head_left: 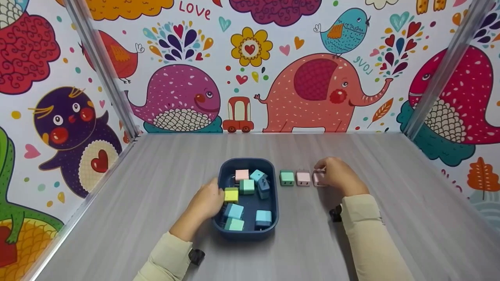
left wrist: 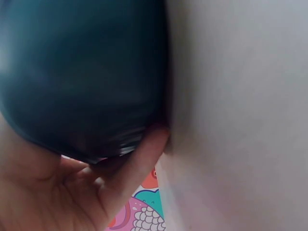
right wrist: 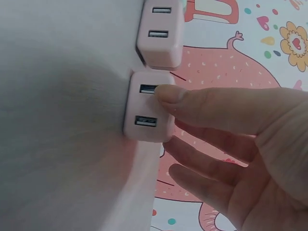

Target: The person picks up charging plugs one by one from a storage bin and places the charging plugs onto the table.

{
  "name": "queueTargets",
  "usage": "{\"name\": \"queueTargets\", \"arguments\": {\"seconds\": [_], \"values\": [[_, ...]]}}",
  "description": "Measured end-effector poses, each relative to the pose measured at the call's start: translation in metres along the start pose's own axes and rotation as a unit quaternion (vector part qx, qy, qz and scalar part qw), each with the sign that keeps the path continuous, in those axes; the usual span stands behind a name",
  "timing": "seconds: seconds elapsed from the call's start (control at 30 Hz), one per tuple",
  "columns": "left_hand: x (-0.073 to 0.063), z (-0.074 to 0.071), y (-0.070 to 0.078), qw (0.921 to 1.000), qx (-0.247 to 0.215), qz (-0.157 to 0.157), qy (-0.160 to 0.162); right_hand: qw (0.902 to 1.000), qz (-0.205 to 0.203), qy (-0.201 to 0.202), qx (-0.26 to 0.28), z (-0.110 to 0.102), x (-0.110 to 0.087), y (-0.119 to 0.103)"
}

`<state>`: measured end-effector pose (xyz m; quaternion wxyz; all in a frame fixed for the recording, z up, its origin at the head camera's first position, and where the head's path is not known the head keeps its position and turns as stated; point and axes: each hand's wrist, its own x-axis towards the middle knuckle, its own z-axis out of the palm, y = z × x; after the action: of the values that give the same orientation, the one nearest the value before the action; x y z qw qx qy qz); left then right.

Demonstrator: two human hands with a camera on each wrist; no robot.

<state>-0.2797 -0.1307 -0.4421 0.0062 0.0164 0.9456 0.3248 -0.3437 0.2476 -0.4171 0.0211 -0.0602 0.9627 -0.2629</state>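
Observation:
My left hand [head_left: 206, 198] grips the left side of a dark blue plastic bin [head_left: 247, 235], its fingers at the rim and against the outer wall. Up close in the left wrist view, the bin's wall [left wrist: 86, 72] fills the upper left. Off to the right, my right hand [head_left: 340, 175] pinches a pink USB charger [right wrist: 147, 107], thumb on its port face and the other fingers behind. This charger stands at the right end of a short row, beside another pink charger [head_left: 303, 178] and a green charger [head_left: 287, 178].
Inside the bin lie several charger cubes, among them a yellow cube [head_left: 231, 196], a dark blue cube [head_left: 263, 189] and a light blue cube [head_left: 263, 217]. The grey table [head_left: 304, 249] ends at a patterned wall [head_left: 250, 84] behind, with metal posts at both back corners.

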Motion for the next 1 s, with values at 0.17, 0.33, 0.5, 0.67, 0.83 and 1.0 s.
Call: {"name": "queueTargets", "arguments": {"seconds": [0.17, 0.33, 0.5, 0.67, 0.83, 1.0], "values": [[0.0, 0.0, 0.0, 1.0, -0.002, 0.001, 0.0, 1.0, -0.005, 0.003, 0.001, -0.007, -0.001, -0.009], [-0.001, 0.001, 0.0, 1.0, -0.005, 0.001, -0.001, 0.9999, -0.011, 0.005, -0.011, -0.012, -0.006, -0.02], [-0.001, 0.0, 0.0, 1.0, -0.002, 0.005, -0.001, 0.9991, -0.034, 0.014, -0.02, -0.017, -0.011, -0.033], [0.0, 0.0, -0.001, 0.9999, 0.008, 0.015, 0.002, 0.9966, -0.07, 0.03, -0.031, -0.019, -0.016, -0.046], [0.0, 0.0, -0.001, 0.9998, 0.009, 0.017, 0.002, 0.9956, -0.082, 0.032, -0.032, -0.021, -0.021, -0.062], [0.001, 0.0, -0.001, 0.9999, 0.009, 0.008, -0.003, 0.9933, -0.107, 0.033, -0.031, -0.019, -0.026, -0.078]]}}
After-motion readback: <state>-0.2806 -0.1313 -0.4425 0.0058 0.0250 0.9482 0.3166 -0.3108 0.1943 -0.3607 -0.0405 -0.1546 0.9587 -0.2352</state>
